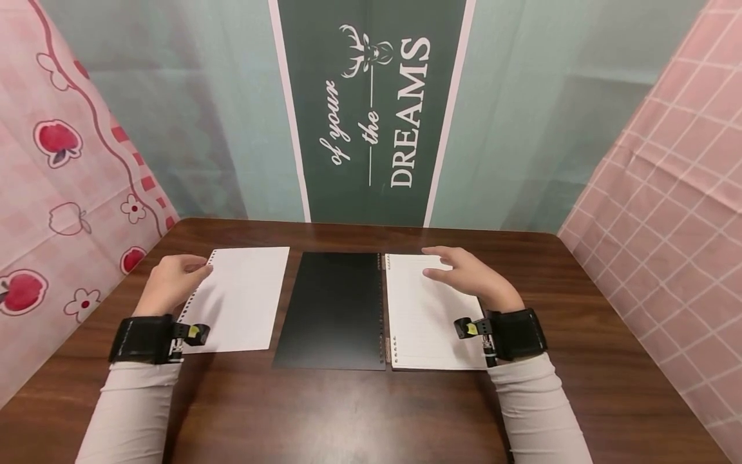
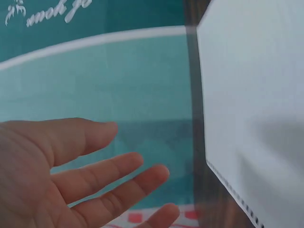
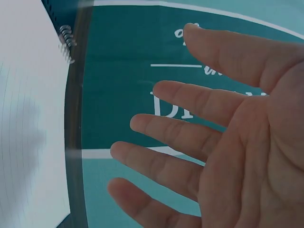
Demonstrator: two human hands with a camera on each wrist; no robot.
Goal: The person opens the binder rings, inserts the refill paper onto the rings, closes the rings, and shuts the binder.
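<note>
On the brown table lies an opened ring binder notebook, its black cover point(image 1: 333, 309) to the left and a stack of lined white pages point(image 1: 429, 322) to the right. To the left of the cover is a loose white sheet point(image 1: 246, 296) with punched holes along its left edge. My left hand point(image 1: 176, 280) hovers by that sheet's holed edge, fingers relaxed and holding nothing. Above the upper right of the lined pages my right hand point(image 1: 472, 277) hovers, fingers spread and empty. In the right wrist view, metal rings point(image 3: 67, 42) show at the pages' edge.
The dark wooden table point(image 1: 348, 419) ends at the back against a green curtain point(image 1: 214, 129). Pink patterned cloth point(image 1: 75, 193) hangs on the left, and pink checked cloth point(image 1: 672, 212) on the right.
</note>
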